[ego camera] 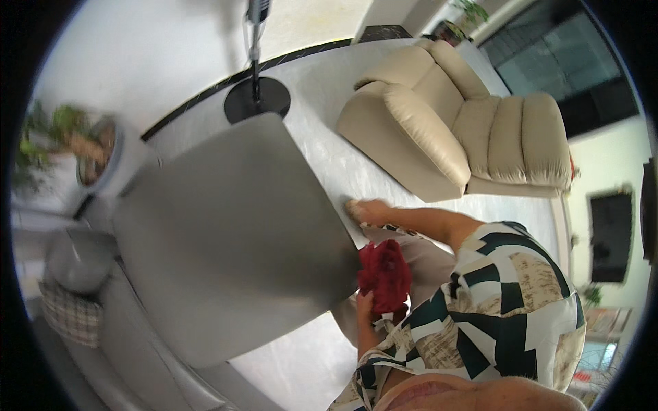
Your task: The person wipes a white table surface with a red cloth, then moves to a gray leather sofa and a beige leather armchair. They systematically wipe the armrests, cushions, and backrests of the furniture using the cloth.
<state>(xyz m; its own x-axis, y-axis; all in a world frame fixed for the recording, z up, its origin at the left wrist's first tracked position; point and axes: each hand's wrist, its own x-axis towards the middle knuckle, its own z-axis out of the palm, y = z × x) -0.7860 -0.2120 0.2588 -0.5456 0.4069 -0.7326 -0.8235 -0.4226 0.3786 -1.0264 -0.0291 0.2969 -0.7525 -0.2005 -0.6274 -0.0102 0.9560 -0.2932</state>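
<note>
A bunched dark red cloth (386,277) is held in my left hand (366,304), at the near edge of a large grey tabletop (231,231) with rounded corners. The cloth hides part of the fingers. My right hand (367,210) hangs beside the same table's edge, farther up the view; it is blurred, and no object shows in it. My patterned short-sleeved shirt and light trousers are close to both hands.
A beige leather recliner (426,123) stands at the upper right. Behind the table is a stand with a round black base (257,100). A potted plant (100,154) and a grey leather sofa (139,329) with a plaid cushion (72,313) are at the left.
</note>
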